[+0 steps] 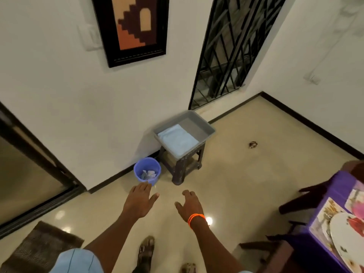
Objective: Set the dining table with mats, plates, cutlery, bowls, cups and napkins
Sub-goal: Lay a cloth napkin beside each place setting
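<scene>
A grey tray sits on a dark stool against the white wall, with a folded light blue cloth lying in it. Both my arms reach forward over the floor, well short of the stool. My left hand is open with fingers spread and holds nothing. My right hand, with an orange band at the wrist, is open and empty too. At the right edge, the dining table with a purple cover carries a floral mat and a white plate.
A blue bin with scraps inside stands left of the stool, just beyond my left hand. A dark chair stands by the table. A brown doormat lies at lower left, by a dark doorway. A barred window reaches the floor behind the tray.
</scene>
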